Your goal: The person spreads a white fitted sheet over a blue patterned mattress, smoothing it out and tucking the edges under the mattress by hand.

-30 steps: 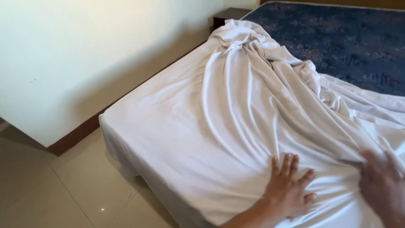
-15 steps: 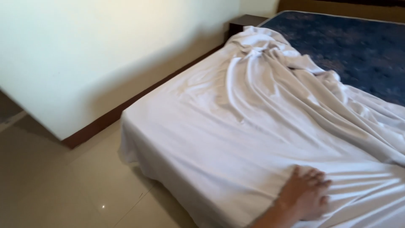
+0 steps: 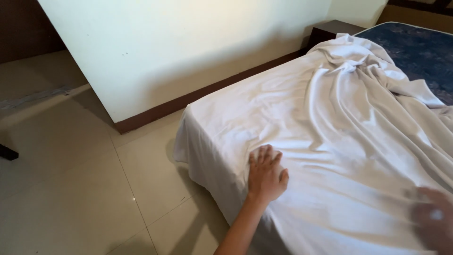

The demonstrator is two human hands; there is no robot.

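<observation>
your left hand (image 3: pixel 266 174) lies flat and open, fingers spread, palm down on the white sheet (image 3: pixel 330 127) near the bed's front edge. your right hand (image 3: pixel 432 222) is blurred at the lower right, over the same sheet; whether it is open or closed cannot be told. the sheet covers the near part of the bed, wrinkled and bunched toward the far end, where the blue patterned mattress (image 3: pixel 415 47) shows bare. the sheet's edge hangs over the tiled floor (image 3: pixel 94 189).

A rumpled white sheet (image 3: pixel 330 123) lies draped over the mattress corner.
</observation>
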